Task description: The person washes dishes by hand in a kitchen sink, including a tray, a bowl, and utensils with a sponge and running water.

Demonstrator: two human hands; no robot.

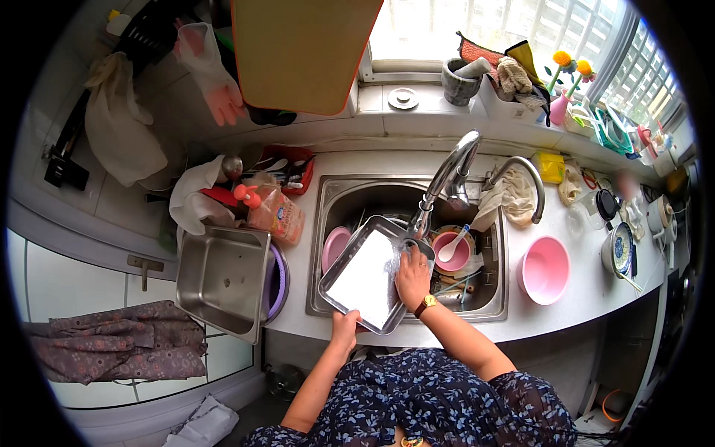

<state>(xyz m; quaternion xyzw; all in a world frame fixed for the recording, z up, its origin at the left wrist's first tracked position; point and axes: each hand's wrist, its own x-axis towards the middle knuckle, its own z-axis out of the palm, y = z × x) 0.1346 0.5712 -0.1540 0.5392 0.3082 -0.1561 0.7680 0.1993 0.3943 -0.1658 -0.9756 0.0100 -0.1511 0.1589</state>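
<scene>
My left hand [346, 329] grips the near edge of a rectangular metal tray [360, 279], its thumb on the rim. The tray is tilted over the left part of a steel sink [499, 290]. My right hand [413, 276] lies on the tray's right side, below the spout of a chrome faucet [420, 223]; whether it holds anything is hidden. Beneath the tray, a pink bowl [333, 246] shows at the left. Right of the tray, another pink bowl [461, 258] in the sink holds a white spoon [447, 252]. Chopsticks [465, 290] and other dishes lie in the sink.
A deep steel pan [223, 279] and a soap bottle with a red pump [277, 215] stand left of the sink. Right of it are a large pink bowl [544, 270], a curved steel tap [539, 190] and a crumpled cloth [511, 195]. A stone mortar [459, 89] stands on the windowsill.
</scene>
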